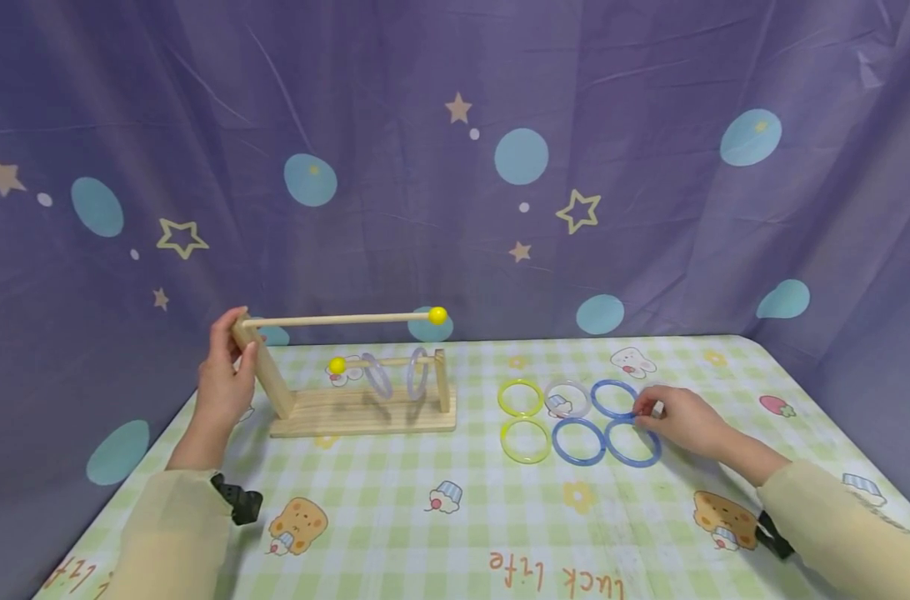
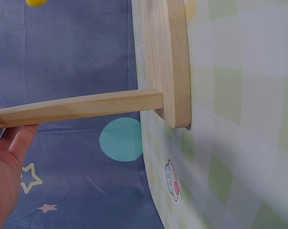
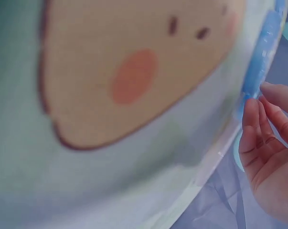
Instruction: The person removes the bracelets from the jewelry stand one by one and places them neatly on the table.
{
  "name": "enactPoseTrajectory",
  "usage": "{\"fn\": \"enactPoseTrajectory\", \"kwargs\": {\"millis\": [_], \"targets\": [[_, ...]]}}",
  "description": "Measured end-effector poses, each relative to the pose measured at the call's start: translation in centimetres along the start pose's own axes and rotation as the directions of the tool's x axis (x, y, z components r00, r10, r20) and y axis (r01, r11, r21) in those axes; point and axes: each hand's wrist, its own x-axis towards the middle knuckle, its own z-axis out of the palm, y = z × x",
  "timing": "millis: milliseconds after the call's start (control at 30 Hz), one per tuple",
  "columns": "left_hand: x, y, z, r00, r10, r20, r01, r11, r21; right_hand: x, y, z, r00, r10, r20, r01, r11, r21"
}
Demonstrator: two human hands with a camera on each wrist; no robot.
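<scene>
My left hand (image 1: 228,375) grips the top of the tall post of a wooden ring stand (image 1: 365,412), thumb in front and fingers behind. In the left wrist view the fingers of the left hand (image 2: 10,162) lie against that post (image 2: 86,106). Two pale translucent rings (image 1: 377,377) hang on the stand's lower rod; its upper rod (image 1: 335,320), tipped with a yellow ball, carries none. At the right, my right hand (image 1: 683,419) pinches the edge of a blue ring (image 1: 633,443) lying on the table. A blue rim (image 3: 261,57) shows at its fingertips in the right wrist view.
Beside that ring lie two more blue rings (image 1: 578,442), a clear ring (image 1: 567,400) and two yellow-green rings (image 1: 525,440), in two rows. Partly behind the right hand, a pale ring edge shows. A checked cloth (image 1: 380,517) covers the table; a purple curtain (image 1: 425,208) hangs behind.
</scene>
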Motion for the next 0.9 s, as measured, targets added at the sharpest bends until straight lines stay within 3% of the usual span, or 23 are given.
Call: {"fn": "enactPoseTrajectory", "kwargs": {"millis": [233,533,900], "targets": [[0.1,0.2,0.0,1.0,0.027,-0.007,-0.027,1.0,-0.003,0.3,-1.0,-0.9,0.997,-0.011,-0.074,0.016,0.997,0.071],[0.1,0.4,-0.1,1.0,-0.003,0.006,0.003,1.0,-0.006,1.3,-5.2,-0.3,0.993,-0.067,-0.101,0.085,0.978,0.189],[0.0,0.1,0.0,0.999,0.026,-0.02,-0.026,1.0,0.001,2.8,-9.0,2.1,0.988,-0.099,-0.121,0.138,0.915,0.38]]}}
